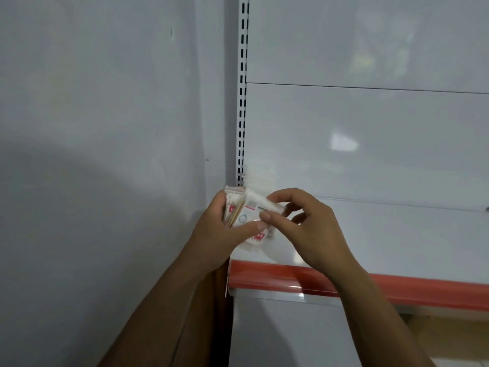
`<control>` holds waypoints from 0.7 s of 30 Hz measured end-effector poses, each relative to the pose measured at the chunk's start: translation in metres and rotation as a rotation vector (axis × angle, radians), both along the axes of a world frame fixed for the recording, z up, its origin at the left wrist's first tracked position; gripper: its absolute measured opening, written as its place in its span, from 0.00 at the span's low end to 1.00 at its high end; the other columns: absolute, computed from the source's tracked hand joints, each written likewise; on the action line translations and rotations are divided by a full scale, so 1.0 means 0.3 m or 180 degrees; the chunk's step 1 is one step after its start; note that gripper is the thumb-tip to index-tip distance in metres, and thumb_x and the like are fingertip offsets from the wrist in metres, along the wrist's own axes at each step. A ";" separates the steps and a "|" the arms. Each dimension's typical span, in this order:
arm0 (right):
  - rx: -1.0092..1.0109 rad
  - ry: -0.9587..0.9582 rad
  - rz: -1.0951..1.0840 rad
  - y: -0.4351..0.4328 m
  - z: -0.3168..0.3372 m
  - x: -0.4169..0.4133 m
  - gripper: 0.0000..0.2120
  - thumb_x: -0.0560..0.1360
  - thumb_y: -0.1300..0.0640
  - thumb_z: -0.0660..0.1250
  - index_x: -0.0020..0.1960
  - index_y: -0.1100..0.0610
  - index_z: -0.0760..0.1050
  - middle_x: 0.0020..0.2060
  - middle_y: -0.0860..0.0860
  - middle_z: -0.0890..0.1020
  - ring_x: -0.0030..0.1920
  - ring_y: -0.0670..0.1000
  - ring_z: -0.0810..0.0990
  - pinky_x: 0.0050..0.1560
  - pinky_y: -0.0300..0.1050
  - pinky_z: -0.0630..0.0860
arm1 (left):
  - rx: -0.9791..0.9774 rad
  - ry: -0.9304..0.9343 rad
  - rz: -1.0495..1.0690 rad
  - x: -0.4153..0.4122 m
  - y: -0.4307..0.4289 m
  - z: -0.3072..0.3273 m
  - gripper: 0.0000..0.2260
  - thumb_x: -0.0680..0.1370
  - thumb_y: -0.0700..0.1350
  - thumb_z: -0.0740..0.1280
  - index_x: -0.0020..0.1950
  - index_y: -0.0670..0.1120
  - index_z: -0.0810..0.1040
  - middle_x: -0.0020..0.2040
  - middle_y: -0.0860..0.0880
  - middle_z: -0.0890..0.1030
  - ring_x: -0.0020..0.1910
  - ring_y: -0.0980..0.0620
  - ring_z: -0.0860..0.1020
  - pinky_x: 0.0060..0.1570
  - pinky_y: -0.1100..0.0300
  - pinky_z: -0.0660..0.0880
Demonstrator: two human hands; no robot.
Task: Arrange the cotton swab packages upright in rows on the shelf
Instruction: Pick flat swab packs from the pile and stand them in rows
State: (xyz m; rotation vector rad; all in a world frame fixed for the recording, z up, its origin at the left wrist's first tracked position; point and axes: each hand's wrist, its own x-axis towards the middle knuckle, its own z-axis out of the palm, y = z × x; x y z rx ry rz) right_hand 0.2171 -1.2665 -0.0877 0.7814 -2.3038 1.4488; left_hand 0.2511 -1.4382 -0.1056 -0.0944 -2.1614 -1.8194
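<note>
My left hand [217,229] grips a stack of cotton swab packages [238,210], clear packs with white swab tips, wooden sticks and red-pink labels. My right hand [304,223] pinches the front package [260,201] of that stack between thumb and fingers. Both hands hover over the left end of the white shelf [383,247], just above its surface. More packs of the stack [255,241] show below my left thumb. The lower part of the stack is hidden by my left hand.
The shelf has a red price strip [317,282] along its front edge. A slotted white upright [243,102] runs up the shelf's left side, beside a plain grey wall [105,128]. White back panels [370,141] rise behind the shelf.
</note>
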 end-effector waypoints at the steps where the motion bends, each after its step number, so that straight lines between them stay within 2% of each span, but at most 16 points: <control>1: -0.0060 -0.0089 0.0002 0.012 -0.002 0.003 0.08 0.72 0.51 0.75 0.46 0.41 0.77 0.43 0.36 0.81 0.44 0.40 0.78 0.41 0.31 0.73 | 0.0040 -0.0012 -0.0024 0.006 0.005 0.006 0.20 0.71 0.42 0.77 0.59 0.53 0.75 0.49 0.52 0.85 0.47 0.53 0.85 0.44 0.59 0.82; 4: -0.0684 -0.0334 -0.0093 0.036 -0.001 0.006 0.06 0.72 0.53 0.75 0.47 0.47 0.79 0.42 0.40 0.82 0.40 0.42 0.78 0.40 0.33 0.74 | 0.0472 0.0066 -0.0081 0.023 0.014 0.026 0.24 0.67 0.44 0.79 0.61 0.49 0.75 0.51 0.49 0.86 0.47 0.52 0.85 0.42 0.59 0.81; 7: -0.1754 -0.0822 -0.0041 0.037 0.008 0.025 0.10 0.76 0.55 0.71 0.56 0.50 0.76 0.48 0.47 0.82 0.42 0.46 0.82 0.43 0.38 0.78 | 0.0830 0.0189 -0.0039 0.033 0.008 0.039 0.30 0.66 0.47 0.78 0.66 0.46 0.73 0.55 0.48 0.85 0.52 0.50 0.85 0.48 0.55 0.82; 8: -0.1899 -0.0983 0.0076 0.031 0.010 0.037 0.10 0.77 0.56 0.69 0.58 0.51 0.75 0.49 0.49 0.82 0.43 0.48 0.84 0.43 0.39 0.79 | 0.0874 0.0201 -0.0024 0.035 0.012 0.040 0.29 0.67 0.46 0.77 0.66 0.46 0.72 0.56 0.48 0.85 0.53 0.49 0.84 0.49 0.54 0.82; 12: -0.1413 -0.1433 0.0447 0.000 -0.020 0.074 0.11 0.78 0.56 0.67 0.60 0.53 0.75 0.52 0.50 0.84 0.49 0.49 0.85 0.52 0.46 0.82 | 0.1025 0.0170 -0.0022 0.035 0.036 0.043 0.19 0.76 0.38 0.72 0.65 0.44 0.74 0.57 0.46 0.84 0.54 0.45 0.84 0.53 0.49 0.82; 14: -0.1198 -0.1481 0.0417 0.008 -0.034 0.074 0.14 0.76 0.55 0.69 0.61 0.50 0.75 0.53 0.47 0.84 0.51 0.46 0.83 0.55 0.47 0.80 | 0.0973 0.0153 -0.0049 0.038 0.031 0.046 0.18 0.77 0.38 0.72 0.65 0.45 0.74 0.57 0.46 0.84 0.55 0.46 0.84 0.54 0.48 0.81; 17: -0.0854 -0.1085 0.0236 0.035 -0.022 0.067 0.23 0.74 0.50 0.72 0.66 0.41 0.69 0.54 0.41 0.81 0.50 0.37 0.80 0.47 0.35 0.78 | 0.0796 0.0093 -0.0067 0.044 0.021 0.044 0.18 0.76 0.38 0.72 0.64 0.46 0.75 0.56 0.46 0.84 0.54 0.45 0.84 0.53 0.47 0.82; 18: -0.0660 -0.0860 0.0165 0.039 -0.013 0.067 0.24 0.74 0.50 0.72 0.66 0.39 0.68 0.54 0.38 0.79 0.50 0.36 0.79 0.46 0.33 0.78 | 0.0719 0.0059 -0.0072 0.045 0.024 0.041 0.18 0.76 0.38 0.73 0.64 0.47 0.75 0.56 0.46 0.84 0.54 0.45 0.84 0.52 0.46 0.82; 21: -0.0093 -0.0354 -0.0007 0.039 0.003 0.062 0.15 0.75 0.51 0.72 0.59 0.41 0.74 0.52 0.36 0.80 0.50 0.35 0.78 0.47 0.31 0.76 | 0.0467 0.0029 -0.0006 0.044 0.037 0.036 0.18 0.75 0.40 0.74 0.63 0.49 0.74 0.56 0.47 0.84 0.53 0.46 0.84 0.51 0.47 0.83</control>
